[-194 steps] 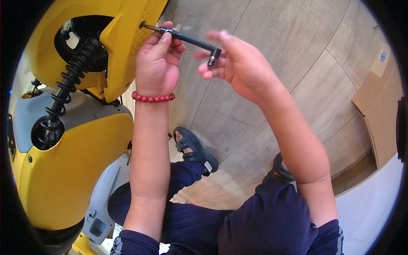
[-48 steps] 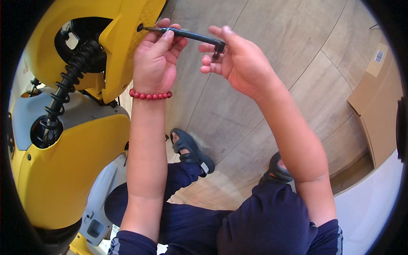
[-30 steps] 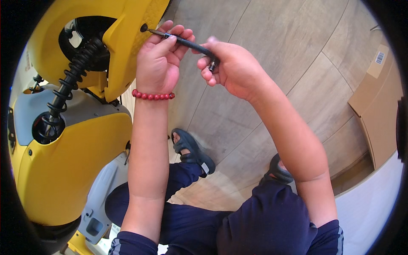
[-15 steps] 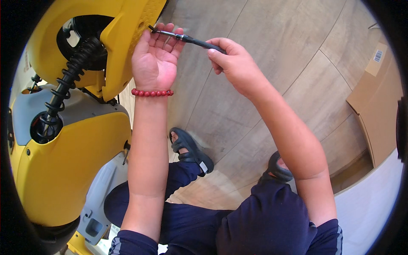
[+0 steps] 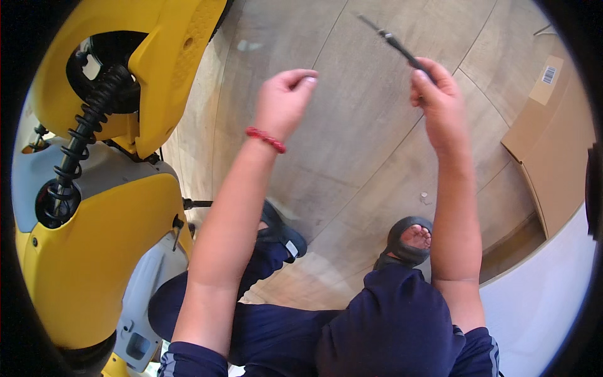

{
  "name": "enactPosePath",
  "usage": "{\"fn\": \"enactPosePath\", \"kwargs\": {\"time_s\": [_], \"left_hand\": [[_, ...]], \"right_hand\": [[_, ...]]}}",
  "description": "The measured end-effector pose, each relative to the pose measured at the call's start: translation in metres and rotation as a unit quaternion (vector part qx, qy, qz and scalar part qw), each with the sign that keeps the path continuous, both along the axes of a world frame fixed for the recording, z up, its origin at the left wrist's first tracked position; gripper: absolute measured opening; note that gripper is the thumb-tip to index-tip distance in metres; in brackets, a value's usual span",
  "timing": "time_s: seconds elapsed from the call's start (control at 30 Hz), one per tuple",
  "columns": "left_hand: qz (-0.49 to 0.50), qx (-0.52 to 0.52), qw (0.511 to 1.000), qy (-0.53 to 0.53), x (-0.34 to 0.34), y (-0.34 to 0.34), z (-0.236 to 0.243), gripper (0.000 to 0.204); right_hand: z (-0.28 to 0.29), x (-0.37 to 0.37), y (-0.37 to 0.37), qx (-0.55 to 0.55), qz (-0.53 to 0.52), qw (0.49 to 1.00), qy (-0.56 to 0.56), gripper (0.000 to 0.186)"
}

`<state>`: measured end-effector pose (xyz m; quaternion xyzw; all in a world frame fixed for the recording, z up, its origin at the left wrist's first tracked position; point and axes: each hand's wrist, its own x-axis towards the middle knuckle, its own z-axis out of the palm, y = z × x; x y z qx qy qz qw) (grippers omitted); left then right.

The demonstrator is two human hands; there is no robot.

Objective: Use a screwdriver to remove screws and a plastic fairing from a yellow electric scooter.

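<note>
My right hand [image 5: 438,94] grips the black handle of a slim screwdriver [image 5: 397,44], its metal shaft aimed up and left, away from the yellow machine. The shaft is slightly blurred and its tip touches nothing. My left hand [image 5: 284,103], with a red bead bracelet [image 5: 266,139] at the wrist, is closed over the floor, thumb against curled fingers. Whatever it may hold is hidden. To its left stands the machine's yellow panel [image 5: 164,81], with a small round recess [image 5: 188,43] near its upper edge. Beside that panel runs a black shock absorber with a coil spring [image 5: 88,129].
A lower yellow body panel [image 5: 94,251] and grey plastic parts [image 5: 135,314] fill the left side. A cardboard box [image 5: 553,138] and a white surface [image 5: 543,301] stand at the right. My sandalled feet rest on the wood-look floor [image 5: 352,138].
My right hand has drawn the screwdriver away from the yellow panel, to the right. My left hand, earlier open under the screwdriver's tip, has closed and moved right and down.
</note>
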<state>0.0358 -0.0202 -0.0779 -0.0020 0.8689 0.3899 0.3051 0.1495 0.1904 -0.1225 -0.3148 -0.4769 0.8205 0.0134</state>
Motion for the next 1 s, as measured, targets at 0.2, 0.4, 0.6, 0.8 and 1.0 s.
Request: {"fn": "enactPosePath", "kwargs": {"time_s": [0.2,0.4,0.6,0.8,1.0], "left_hand": [[-0.192,-0.071,0.971,0.124,0.036,0.041,-0.034,0.016],[-0.25,-0.111,0.951,0.146,0.036,0.049,-0.035,0.019],[-0.223,-0.081,0.965,0.11,0.022,0.039,-0.025,0.024],[0.111,0.24,0.964,-0.012,-0.03,0.019,0.04,0.026],[0.138,0.393,0.909,-0.029,-0.059,0.021,0.086,0.028]], "right_hand": [[0.01,-0.002,0.013,-0.005,-0.055,0.998,-0.012,0.022],[0.031,-0.011,0.003,-0.044,-0.047,0.998,0.017,0.021],[0.052,-0.031,0.002,-0.004,0.006,0.999,0.039,0.025],[0.084,-0.065,-0.023,0.089,0.051,0.991,0.087,0.027],[0.1,-0.089,-0.039,0.152,0.07,0.979,0.119,0.029]]}}
